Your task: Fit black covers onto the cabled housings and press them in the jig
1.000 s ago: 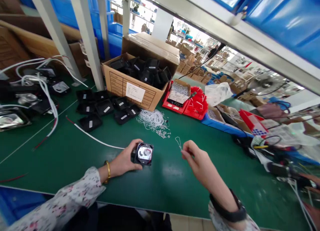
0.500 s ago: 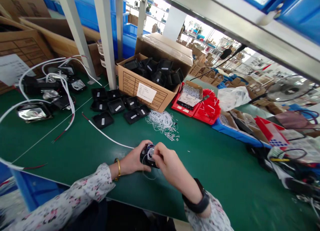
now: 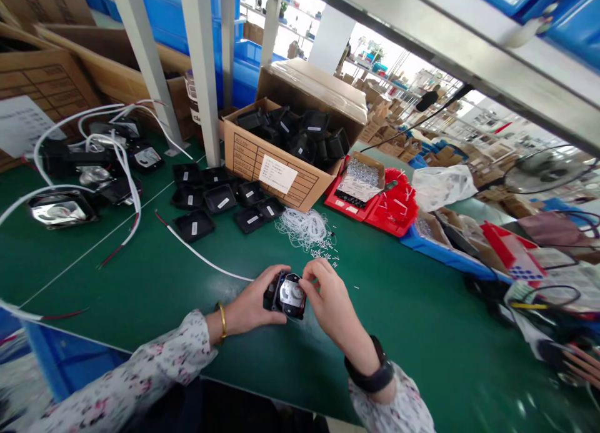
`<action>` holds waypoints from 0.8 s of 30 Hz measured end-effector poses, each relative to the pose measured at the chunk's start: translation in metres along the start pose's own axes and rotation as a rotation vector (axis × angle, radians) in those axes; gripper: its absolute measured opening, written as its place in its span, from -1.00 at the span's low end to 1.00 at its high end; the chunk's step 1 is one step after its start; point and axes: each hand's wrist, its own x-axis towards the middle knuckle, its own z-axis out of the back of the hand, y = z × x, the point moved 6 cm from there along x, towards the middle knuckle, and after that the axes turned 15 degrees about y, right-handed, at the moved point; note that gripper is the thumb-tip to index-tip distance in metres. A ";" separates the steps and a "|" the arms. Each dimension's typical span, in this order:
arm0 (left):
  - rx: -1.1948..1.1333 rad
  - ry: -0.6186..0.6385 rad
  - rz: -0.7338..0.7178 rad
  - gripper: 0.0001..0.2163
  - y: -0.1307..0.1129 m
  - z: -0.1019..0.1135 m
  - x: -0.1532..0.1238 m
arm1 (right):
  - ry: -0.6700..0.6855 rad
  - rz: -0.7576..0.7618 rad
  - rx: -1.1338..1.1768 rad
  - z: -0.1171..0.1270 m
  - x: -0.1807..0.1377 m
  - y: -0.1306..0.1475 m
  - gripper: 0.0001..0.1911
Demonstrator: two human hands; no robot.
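Observation:
My left hand (image 3: 257, 300) wraps the left side of a small black lamp housing (image 3: 272, 295), just above the green bench. A shiny silver lamp insert (image 3: 290, 292) with a dark rim faces up at the housing's right side. My right hand (image 3: 325, 292) is at the insert's upper right edge, thumb and index finger pinched together; what lies between the fingertips is hidden. A white cable (image 3: 206, 258) with a red wire end runs from behind my left hand across the bench. Behind my hands lie a tangle of thin white cord (image 3: 302, 227) and small white pieces (image 3: 323, 252).
Black covers (image 3: 219, 199) lie on the bench before a cardboard box (image 3: 281, 177) of black parts. More lamp units (image 3: 63, 209) with white cables sit at left. Red trays (image 3: 351, 202) and a blue tray (image 3: 450, 255) stand right. Grey posts (image 3: 201, 70) rise behind.
My right hand has moved slightly right from over the lamp unit, uncovering the silver insert. The unit is turned more face up, and the thin cord loop below it no longer shows.

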 end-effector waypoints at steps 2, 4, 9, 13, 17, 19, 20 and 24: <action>0.044 -0.012 -0.009 -0.21 -0.001 0.000 -0.002 | -0.004 0.036 -0.091 0.002 0.006 -0.004 -0.87; 0.058 -0.003 0.006 -0.17 -0.001 -0.003 -0.005 | 0.055 0.009 -0.090 0.000 0.014 -0.011 -0.86; 0.071 -0.002 0.040 -0.13 0.004 -0.008 -0.009 | 0.175 -0.043 -0.056 -0.008 0.028 -0.012 -0.87; 0.086 -0.016 0.060 -0.14 0.010 -0.008 -0.010 | 0.203 0.020 -0.162 -0.011 0.033 0.002 -0.87; 0.071 -0.018 0.037 -0.12 0.011 -0.007 -0.010 | 0.182 0.023 -0.324 -0.012 0.035 0.011 -0.85; 0.056 -0.020 0.023 -0.12 0.011 -0.007 -0.010 | 0.170 0.013 -0.369 -0.012 0.037 0.014 -0.84; 0.049 -0.023 0.017 -0.12 0.011 -0.007 -0.010 | 0.169 0.009 -0.386 -0.012 0.037 0.015 -0.83; -0.001 -0.053 -0.017 -0.11 0.008 -0.007 -0.011 | 0.192 -0.011 -0.429 -0.013 0.039 0.016 -0.86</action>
